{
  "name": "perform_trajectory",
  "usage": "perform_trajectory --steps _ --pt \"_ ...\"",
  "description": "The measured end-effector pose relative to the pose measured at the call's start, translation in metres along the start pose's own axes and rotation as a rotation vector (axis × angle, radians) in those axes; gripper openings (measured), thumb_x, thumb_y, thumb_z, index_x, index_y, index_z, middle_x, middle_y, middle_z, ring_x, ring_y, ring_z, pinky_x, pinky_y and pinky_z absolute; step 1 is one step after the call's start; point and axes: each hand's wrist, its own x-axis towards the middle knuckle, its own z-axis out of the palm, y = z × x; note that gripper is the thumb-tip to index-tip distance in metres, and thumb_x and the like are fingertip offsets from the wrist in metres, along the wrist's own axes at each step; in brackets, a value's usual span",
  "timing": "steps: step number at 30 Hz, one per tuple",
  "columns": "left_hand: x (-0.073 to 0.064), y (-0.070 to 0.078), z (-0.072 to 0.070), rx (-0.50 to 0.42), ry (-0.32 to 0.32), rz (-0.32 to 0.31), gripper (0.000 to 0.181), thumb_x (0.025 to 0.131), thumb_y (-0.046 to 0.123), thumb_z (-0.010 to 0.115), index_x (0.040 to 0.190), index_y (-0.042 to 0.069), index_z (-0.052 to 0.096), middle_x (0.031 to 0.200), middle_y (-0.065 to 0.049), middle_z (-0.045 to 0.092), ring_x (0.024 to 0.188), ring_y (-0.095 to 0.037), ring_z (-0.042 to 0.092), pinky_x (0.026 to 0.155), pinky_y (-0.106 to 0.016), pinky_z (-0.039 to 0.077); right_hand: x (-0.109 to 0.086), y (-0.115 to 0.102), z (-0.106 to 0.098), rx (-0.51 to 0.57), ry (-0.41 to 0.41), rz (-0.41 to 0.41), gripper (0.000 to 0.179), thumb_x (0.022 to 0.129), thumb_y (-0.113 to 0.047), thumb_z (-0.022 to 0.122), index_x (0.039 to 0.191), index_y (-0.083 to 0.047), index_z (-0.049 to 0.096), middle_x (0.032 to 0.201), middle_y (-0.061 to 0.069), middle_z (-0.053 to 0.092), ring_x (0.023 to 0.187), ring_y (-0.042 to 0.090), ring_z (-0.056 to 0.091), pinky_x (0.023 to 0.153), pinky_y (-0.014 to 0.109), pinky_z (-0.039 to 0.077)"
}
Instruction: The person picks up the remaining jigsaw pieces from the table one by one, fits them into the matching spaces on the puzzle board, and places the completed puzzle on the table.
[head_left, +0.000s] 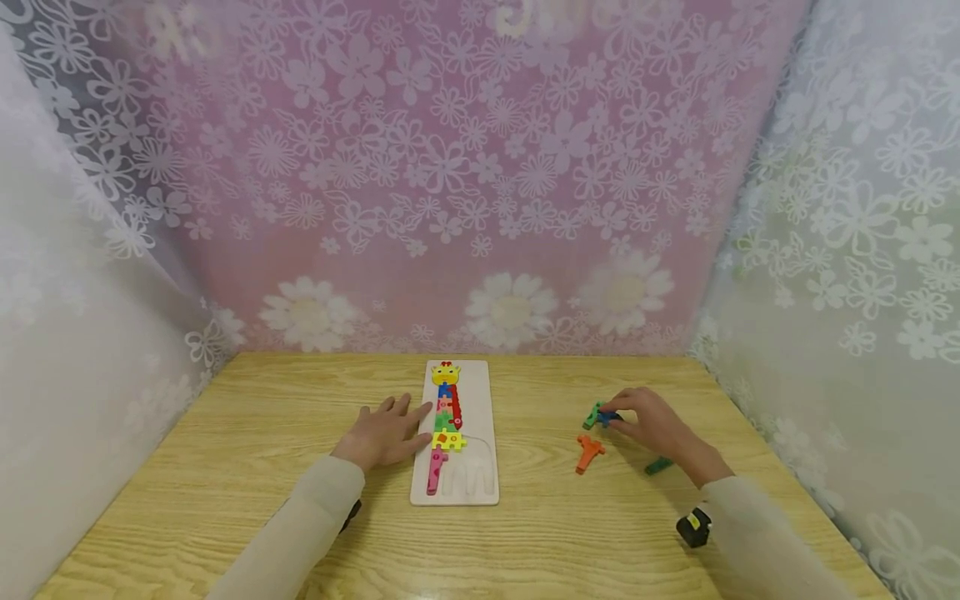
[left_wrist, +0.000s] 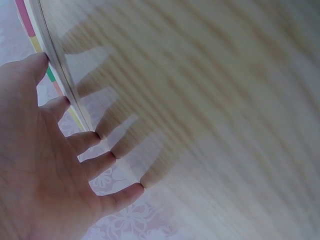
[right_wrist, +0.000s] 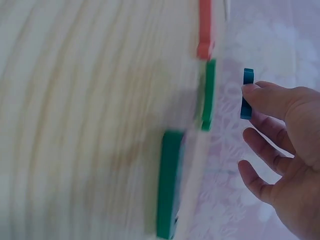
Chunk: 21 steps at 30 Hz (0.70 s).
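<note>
My right hand (head_left: pixel 654 423) pinches a small blue puzzle piece (right_wrist: pixel 246 109) between thumb and index finger, lifted off the table. Beside it lies a light green puzzle piece (head_left: pixel 592 415). An orange puzzle piece (head_left: pixel 589 454) is nearer the front, and a dark green piece (head_left: pixel 658 466) sits beneath the right wrist. With fingers spread, my left hand (head_left: pixel 384 435) rests against the left edge of a white giraffe puzzle board (head_left: pixel 477 392). On the board are a yellow giraffe head (head_left: pixel 446 376), several coloured neck pieces, a yellow body piece (head_left: pixel 450 441) and a pink leg (head_left: pixel 435 473).
The wooden table (head_left: pixel 525 550) carries all of these things. Bare leg-shaped recesses show at the board's lower right. A flowered pink curtain (head_left: pixel 480 208) hangs behind the table, with pale flowered curtains at both sides. A black wrist camera (head_left: pixel 693 527) sits under the right sleeve.
</note>
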Motion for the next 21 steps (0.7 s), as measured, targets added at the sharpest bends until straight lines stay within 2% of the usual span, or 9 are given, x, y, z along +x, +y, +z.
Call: perform_trajectory --steps 6,10,21 --pt "0.001 0.000 0.001 0.005 0.006 0.007 0.067 0.106 0.063 0.037 0.165 0.032 0.026 0.172 -0.014 0.025 0.155 -0.043 0.031 0.119 -0.075 0.025 0.013 -0.017 0.005 0.024 0.004 -0.018 0.025 0.086 -0.005 0.080 0.111 -0.008 0.080 0.102 0.007 0.075 0.094 0.030 0.066 0.081 0.051 0.056" --pt "0.000 0.000 -0.001 0.004 0.010 0.011 0.067 0.106 0.062 0.037 0.165 0.031 0.027 0.171 -0.015 0.026 0.155 -0.044 0.031 0.118 -0.075 0.026 0.021 -0.025 0.010 0.049 -0.008 -0.022 0.025 0.087 -0.005 0.080 0.112 -0.008 0.080 0.105 0.007 0.075 0.096 0.029 0.064 0.081 0.049 0.057" --pt "-0.001 0.000 -0.003 -0.006 0.001 0.007 0.067 0.106 0.062 0.037 0.165 0.030 0.028 0.171 -0.016 0.026 0.155 -0.045 0.032 0.118 -0.076 0.025 0.036 -0.053 0.016 0.105 -0.052 -0.026 0.023 0.091 -0.009 0.078 0.113 -0.008 0.080 0.107 0.008 0.074 0.097 0.028 0.062 0.084 0.052 0.056"
